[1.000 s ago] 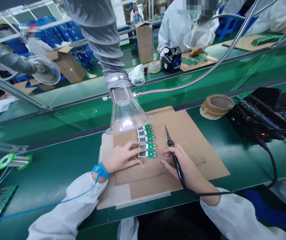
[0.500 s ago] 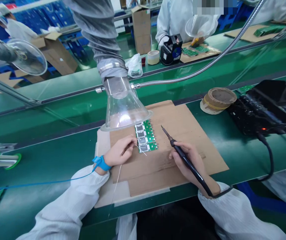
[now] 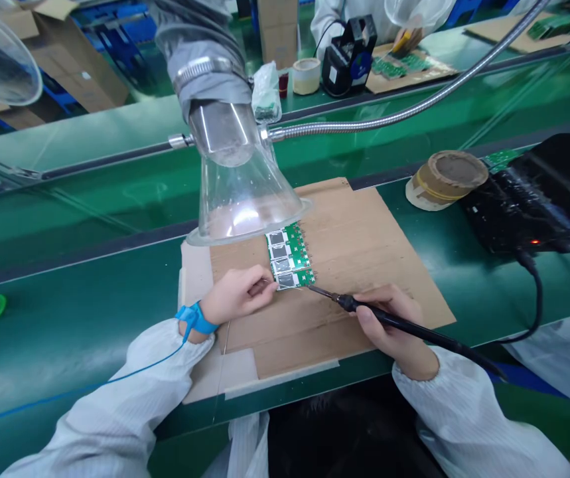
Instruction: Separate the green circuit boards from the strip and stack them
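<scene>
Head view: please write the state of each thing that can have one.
Left hand: fingers closed on thin wire.
Right hand: gripping soldering iron.
Soldering iron: tilted, tip close to circuit boards; contact unclear.
Circuit boards: flat, in a row, partly behind clear hood.
Clear hood: mouth facing down.
Black box: red light lit.
Wrist strap: fastened.
Cardboard box: flaps open.

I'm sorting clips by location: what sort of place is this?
Probably an electronics assembly workshop, judging by the soldering iron, the green circuit boards and the clear funnel-shaped hood on a grey hose.
</scene>
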`<state>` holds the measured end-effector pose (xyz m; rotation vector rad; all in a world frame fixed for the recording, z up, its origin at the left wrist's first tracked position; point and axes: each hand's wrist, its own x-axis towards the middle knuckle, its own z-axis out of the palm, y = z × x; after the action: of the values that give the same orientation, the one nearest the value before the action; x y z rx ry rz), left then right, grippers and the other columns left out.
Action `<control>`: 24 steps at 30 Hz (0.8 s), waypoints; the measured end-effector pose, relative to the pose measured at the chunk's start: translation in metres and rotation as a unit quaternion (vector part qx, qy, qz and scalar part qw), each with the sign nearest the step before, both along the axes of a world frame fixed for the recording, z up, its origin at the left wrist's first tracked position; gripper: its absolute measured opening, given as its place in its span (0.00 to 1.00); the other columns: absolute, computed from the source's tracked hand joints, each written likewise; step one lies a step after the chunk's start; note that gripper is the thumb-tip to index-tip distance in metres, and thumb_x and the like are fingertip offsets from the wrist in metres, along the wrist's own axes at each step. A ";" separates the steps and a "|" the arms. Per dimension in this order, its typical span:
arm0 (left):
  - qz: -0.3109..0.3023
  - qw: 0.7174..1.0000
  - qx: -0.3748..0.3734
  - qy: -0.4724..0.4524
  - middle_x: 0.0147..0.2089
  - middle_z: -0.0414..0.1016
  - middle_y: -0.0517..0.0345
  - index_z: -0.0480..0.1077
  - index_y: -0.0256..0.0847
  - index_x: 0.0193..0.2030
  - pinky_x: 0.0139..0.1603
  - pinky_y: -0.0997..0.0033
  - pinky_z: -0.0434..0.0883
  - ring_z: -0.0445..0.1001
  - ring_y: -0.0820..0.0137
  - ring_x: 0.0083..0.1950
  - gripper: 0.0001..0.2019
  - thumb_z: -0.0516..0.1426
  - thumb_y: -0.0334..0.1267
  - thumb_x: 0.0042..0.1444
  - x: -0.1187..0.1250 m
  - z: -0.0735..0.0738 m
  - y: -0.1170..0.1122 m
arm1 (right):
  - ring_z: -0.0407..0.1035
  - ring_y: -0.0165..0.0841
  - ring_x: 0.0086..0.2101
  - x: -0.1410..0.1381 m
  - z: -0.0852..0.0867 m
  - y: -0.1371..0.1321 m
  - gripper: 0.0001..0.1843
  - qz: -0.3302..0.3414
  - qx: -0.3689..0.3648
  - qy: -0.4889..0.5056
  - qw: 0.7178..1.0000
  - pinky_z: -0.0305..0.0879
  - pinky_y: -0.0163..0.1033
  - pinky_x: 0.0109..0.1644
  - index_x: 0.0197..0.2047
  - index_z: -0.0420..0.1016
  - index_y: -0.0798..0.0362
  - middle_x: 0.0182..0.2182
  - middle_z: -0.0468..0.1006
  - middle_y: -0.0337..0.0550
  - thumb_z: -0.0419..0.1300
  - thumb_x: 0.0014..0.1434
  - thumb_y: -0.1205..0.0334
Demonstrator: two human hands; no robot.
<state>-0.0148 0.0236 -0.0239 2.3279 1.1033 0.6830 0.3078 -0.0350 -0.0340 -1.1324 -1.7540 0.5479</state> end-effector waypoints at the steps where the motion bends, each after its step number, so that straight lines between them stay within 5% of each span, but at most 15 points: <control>1: 0.004 1.000 0.012 0.002 0.22 0.63 0.70 0.70 0.43 0.38 0.25 0.76 0.57 0.60 0.78 0.20 0.16 0.54 0.48 0.75 0.000 -0.001 -0.001 | 0.81 0.36 0.28 -0.001 0.001 0.000 0.03 0.003 -0.004 0.000 1.000 0.77 0.41 0.30 0.44 0.76 0.45 0.31 0.85 0.40 0.66 0.70 0.58; 24: -0.047 0.985 0.156 0.056 0.24 0.70 0.67 0.67 0.43 0.32 0.25 0.72 0.55 0.66 0.77 0.22 0.19 0.51 0.43 0.77 0.004 -0.007 -0.001 | 0.81 0.35 0.30 -0.006 0.008 0.006 0.05 0.056 0.008 -0.062 0.996 0.75 0.40 0.35 0.47 0.74 0.44 0.34 0.85 0.36 0.65 0.68 0.61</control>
<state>-0.0104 0.0229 -0.0308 2.6942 0.9837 0.7409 0.3015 -0.0294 -0.0256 -1.0815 -1.9357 0.5400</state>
